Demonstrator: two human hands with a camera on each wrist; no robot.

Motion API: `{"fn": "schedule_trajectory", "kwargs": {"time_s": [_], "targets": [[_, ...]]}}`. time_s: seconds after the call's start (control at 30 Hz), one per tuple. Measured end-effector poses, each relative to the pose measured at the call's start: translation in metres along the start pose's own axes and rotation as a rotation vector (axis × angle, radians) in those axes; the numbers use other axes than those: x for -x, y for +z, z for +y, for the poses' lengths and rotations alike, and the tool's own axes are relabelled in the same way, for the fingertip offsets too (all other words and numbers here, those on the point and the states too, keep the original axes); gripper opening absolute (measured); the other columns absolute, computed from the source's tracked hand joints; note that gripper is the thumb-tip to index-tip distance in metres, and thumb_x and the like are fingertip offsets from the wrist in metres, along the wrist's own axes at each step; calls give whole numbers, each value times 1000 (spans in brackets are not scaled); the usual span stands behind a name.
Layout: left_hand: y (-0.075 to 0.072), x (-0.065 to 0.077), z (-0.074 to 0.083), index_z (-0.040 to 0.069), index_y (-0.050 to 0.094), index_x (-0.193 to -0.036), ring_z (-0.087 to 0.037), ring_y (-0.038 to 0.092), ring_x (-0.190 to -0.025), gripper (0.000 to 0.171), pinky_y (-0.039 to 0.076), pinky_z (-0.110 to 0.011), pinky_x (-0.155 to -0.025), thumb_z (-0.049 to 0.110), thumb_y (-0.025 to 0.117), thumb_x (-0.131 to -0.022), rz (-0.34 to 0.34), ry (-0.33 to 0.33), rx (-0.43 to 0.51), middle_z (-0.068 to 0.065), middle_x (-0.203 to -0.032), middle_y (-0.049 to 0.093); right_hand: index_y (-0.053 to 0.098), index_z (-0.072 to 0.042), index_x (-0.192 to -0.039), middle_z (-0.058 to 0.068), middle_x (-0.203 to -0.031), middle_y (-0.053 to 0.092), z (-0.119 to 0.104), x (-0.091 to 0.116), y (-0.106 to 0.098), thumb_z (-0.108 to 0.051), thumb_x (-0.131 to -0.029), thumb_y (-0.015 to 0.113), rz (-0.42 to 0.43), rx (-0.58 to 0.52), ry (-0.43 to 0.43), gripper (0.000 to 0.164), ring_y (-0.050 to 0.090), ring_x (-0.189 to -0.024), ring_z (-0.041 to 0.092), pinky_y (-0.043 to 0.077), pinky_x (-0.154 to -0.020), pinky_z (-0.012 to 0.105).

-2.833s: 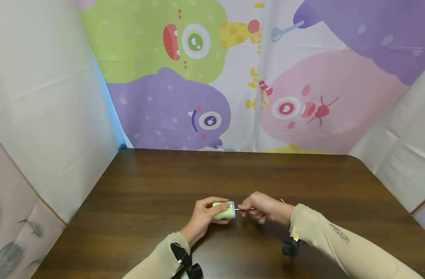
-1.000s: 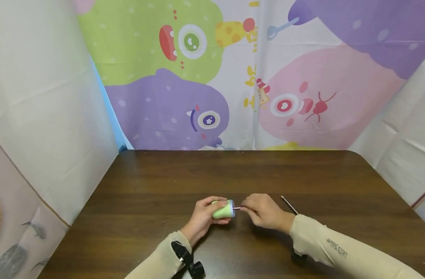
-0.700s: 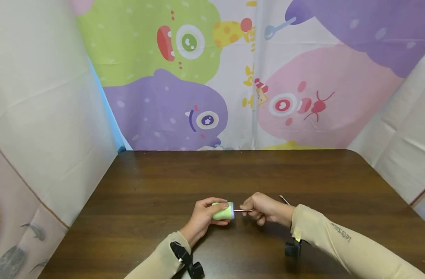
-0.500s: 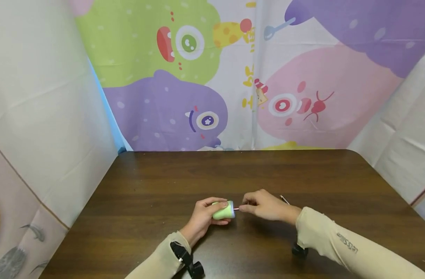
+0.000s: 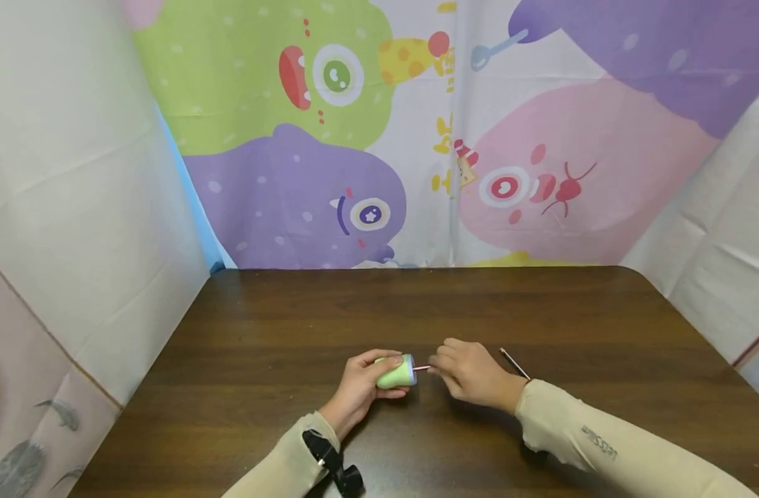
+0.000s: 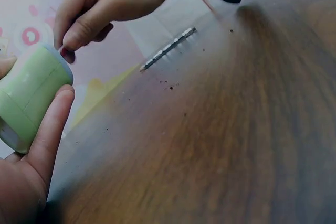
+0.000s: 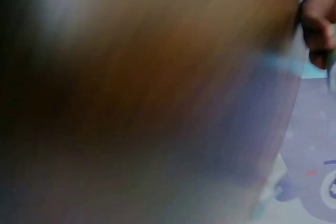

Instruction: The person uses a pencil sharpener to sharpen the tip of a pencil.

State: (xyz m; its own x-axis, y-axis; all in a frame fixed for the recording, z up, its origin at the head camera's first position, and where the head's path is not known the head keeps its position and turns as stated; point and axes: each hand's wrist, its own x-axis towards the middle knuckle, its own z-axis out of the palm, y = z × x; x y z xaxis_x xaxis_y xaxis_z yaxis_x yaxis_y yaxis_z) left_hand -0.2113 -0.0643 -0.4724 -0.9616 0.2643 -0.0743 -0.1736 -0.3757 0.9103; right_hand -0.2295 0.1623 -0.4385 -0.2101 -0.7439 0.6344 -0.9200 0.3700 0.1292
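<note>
Lower centre: left hand (image 5: 357, 387) grips one green holder (image 5: 396, 372); right hand (image 5: 472, 373) pinches one bit (image 5: 421, 368) at its end; a second bit (image 5: 515, 364) lies just right

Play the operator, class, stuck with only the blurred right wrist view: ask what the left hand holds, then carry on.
Observer: The left hand grips a pale green plastic cylinder, turned on its side.
Operator: And the right hand?
Observer: The right hand pinches a thin pin at the cylinder's lilac end.
Operator: Anything else there?
Observer: A slim metal rod lies on the dark wooden table beyond the right wrist, apart from both hands.
</note>
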Motion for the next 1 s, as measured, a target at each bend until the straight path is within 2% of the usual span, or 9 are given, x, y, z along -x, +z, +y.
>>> {"fn": "schedule_trajectory", "kwargs": {"time_s": [0.13,0.3,0.37,0.43,0.53,0.7,0.87,0.93,1.0], "targets": [[2,-1,1,-2,72,-103,-27,70,-63,14,63,-35,-59,2,66,-91,3,6,2,-16,-93,65,73,-1,-80,0,-71,67,-5,-8,-3,-3,-84,72,-139,-328,420,5,51,-59,6,45,-49,18],[3,-1,-1,-5,71,-104,-27,70,-61,16,63,-35,-59,1,67,-90,13,7,-11,-16,-91,65,67,5,-71,-3,-52,46,0,-22,-10,-5,-86,60,-332,-974,1139,19,32,-46,6,28,-39,18],[3,-1,-2,-10,69,-107,-28,69,-61,20,63,-35,-58,0,67,-89,13,8,-26,-17,-90,65,62,3,-68,-4,-51,32,3,-24,-11,-6,-87,57,-399,-1131,1319,21,24,-45,6,22,-40,18],[3,-1,-2,-15,66,-110,-28,69,-60,26,63,-35,-58,0,68,-89,11,11,-39,-17,-90,65,60,0,-70,-5,-51,30,5,-25,-13,-7,-88,56,-464,-1195,1367,20,22,-46,7,22,-42,19],[3,-1,-1,-17,63,-113,-28,69,-61,32,63,-35,-58,1,69,-88,9,14,-51,-18,-93,65,64,0,-73,-4,-51,33,6,-26,-18,-11,-91,58,-531,-1077,1216,22,26,-45,7,26,-40,20],[3,-2,-2,-14,65,-113,-28,70,-62,30,63,-35,-59,3,69,-89,-12,0,-47,-18,-93,65,71,-7,-85,-8,-62,56,5,-25,-32,-19,-95,67,-554,-520,624,17,44,-51,2,41,-45,19],[2,-2,-3,-10,69,-110,-27,70,-61,24,63,-34,-58,3,68,-89,-16,-5,-40,-18,-88,66,66,-11,-89,-6,-76,65,8,-17,-40,-18,-82,82,-381,-9,4,19,55,-63,5,50,-51,20],[1,-2,-3,-8,70,-108,-27,70,-61,21,63,-34,-57,3,68,-89,-8,-5,-34,-17,-86,66,66,-8,-91,-3,-78,64,11,-13,-37,-13,-82,80,-291,108,-177,17,56,-67,10,51,-53,20],[1,-2,-3,-5,71,-106,-27,70,-61,19,63,-33,-57,3,67,-90,-4,-3,-25,-16,-85,67,66,-4,-96,0,-79,62,15,-9,-33,-7,-93,67,-207,175,-292,4,54,-68,12,50,-54,20]]}}
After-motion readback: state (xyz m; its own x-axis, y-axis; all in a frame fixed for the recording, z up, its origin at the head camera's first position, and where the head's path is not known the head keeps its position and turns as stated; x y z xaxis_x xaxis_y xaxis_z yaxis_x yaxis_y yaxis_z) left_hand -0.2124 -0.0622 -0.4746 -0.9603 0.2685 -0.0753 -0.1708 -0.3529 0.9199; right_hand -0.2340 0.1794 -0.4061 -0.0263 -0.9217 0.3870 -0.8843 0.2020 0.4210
